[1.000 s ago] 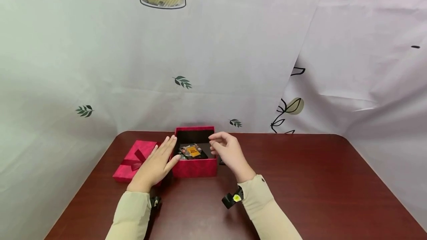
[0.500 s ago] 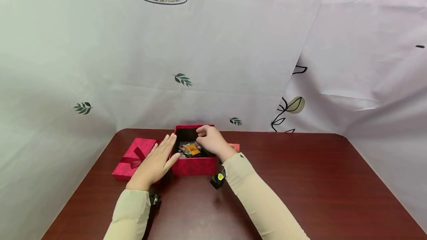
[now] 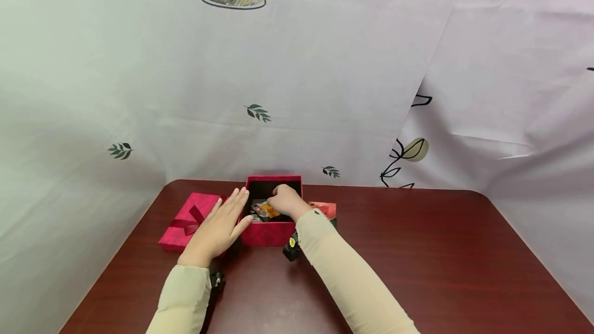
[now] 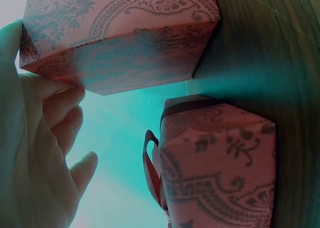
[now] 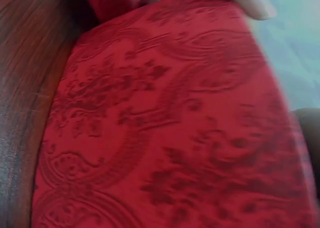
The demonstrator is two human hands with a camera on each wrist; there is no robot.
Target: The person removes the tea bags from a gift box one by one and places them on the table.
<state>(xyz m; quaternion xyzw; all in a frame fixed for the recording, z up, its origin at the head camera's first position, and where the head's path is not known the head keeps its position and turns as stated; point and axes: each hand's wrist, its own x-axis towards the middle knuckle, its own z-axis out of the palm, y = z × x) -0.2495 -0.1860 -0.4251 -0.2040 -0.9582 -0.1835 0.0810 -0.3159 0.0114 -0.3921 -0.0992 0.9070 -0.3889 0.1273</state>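
Note:
A red patterned gift box (image 3: pixel 264 235) stands uncovered near the table's far edge. My left hand (image 3: pixel 215 231) rests along its left side with straight fingers and the thumb over the front rim; the left wrist view shows these fingers (image 4: pixel 65 101) at the box wall. My right hand (image 3: pixel 286 202) reaches over the right side into the box, its fingers pointing down beside a dark packet with an orange label (image 3: pixel 270 211). Its fingertips are hidden, so I cannot tell whether they pinch it. The front wall (image 5: pixel 165 123) of the box fills the right wrist view.
Left of the box lies its red lid (image 3: pixel 183 226) with a dark ribbon bow, partly behind my left hand. A flat red-orange item (image 3: pixel 326 209) lies right of the box, partly covered by my right sleeve. A patterned white cloth (image 3: pixel 297 66) hangs behind the table (image 3: pixel 417 262).
My right hand has moved left from the box's right rim and down into it, uncovering the red-orange item beside the box. The left hand has kept its place.

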